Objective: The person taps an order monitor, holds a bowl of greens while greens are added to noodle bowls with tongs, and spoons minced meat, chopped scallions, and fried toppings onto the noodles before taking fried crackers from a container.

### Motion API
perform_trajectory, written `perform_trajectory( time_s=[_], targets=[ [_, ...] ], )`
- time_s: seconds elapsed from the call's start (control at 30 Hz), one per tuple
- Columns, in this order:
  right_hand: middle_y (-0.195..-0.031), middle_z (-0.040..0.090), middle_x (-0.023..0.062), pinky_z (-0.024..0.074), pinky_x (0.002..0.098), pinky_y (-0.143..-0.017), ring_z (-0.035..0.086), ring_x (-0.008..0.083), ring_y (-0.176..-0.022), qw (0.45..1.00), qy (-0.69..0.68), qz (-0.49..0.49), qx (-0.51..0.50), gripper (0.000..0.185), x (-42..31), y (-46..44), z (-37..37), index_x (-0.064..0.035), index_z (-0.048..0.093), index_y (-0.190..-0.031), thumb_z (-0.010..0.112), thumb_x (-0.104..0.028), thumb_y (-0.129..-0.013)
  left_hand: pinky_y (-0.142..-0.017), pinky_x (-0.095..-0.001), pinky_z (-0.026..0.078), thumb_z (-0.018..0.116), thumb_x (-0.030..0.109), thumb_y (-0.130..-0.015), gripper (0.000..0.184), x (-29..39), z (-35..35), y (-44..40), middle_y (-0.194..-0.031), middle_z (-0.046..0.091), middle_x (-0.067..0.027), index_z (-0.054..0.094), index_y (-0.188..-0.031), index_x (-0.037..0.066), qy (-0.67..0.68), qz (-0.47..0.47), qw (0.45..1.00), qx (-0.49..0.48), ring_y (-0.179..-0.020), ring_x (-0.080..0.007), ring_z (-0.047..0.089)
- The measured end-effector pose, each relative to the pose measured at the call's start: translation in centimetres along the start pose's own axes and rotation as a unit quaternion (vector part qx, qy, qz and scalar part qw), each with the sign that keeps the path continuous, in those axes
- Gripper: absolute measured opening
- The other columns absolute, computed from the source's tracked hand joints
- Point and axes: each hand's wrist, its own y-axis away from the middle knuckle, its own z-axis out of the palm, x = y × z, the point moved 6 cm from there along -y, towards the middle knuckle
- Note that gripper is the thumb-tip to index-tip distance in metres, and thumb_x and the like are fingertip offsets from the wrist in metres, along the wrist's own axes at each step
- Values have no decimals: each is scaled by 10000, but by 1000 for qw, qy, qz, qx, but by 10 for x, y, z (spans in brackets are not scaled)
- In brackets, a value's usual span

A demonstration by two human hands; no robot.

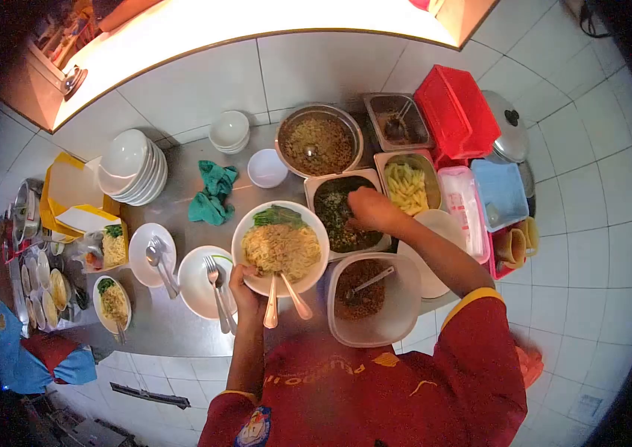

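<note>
My left hand (245, 287) grips the near-left rim of a white bowl (238, 237). Noodles (282, 247) fill it, topped with brown crumbly meat, with leafy greens (277, 216) at the far side. A fork and spoon (272, 302) lean out over the near rim, handles toward me. My right hand (375, 211) reaches into a steel pan (319, 181) of chopped greens (340, 229), its fingers bunched together at them; the fingertips are partly hidden. Close below the right forearm sits a clear plastic tub (398, 316) of dark brown topping with a spoon (372, 280).
Behind are a round pan of minced topping (319, 141), a pan of pale green slices (405, 185) and a red bin (457, 112). Leftward lie plates with cutlery (204, 287), a green cloth (213, 192), stacked bowls (137, 167) and a yellow takeaway box (70, 194). Another person's arm (122, 11) shows beyond the ledge.
</note>
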Motion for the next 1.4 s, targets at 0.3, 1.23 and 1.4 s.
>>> perform_trajectory(
  time_s=[0.3,1.23,1.4],
  targets=[
    [-801,636,242,519,461,-642,643,381,-746,993,79,33,82,153,17,-13,20,42,617,-787,629,-88,-706,-875,-384,442,475,166,-708,348,12,-4,28,-959,555,-124,514,-1007,-7,-51,8,999,8,-929,-263,549],
    [-739,629,202,500,433,-666,622,364,-734,977,7,-75,-200,136,-68,126,65,12,643,-779,601,-96,-707,-847,-377,465,451,154,-730,346,24,-50,111,-954,555,-114,505,-1030,-9,-71,1,997,-8,-917,-246,558],
    [-742,631,180,470,415,-640,603,331,-666,994,-65,-64,-53,124,-49,156,16,-29,664,-837,605,-107,-761,-864,-393,462,452,152,-705,439,28,-41,116,-1027,528,-138,464,-1113,-10,-100,0,995,2,-934,-266,548]
  ],
)
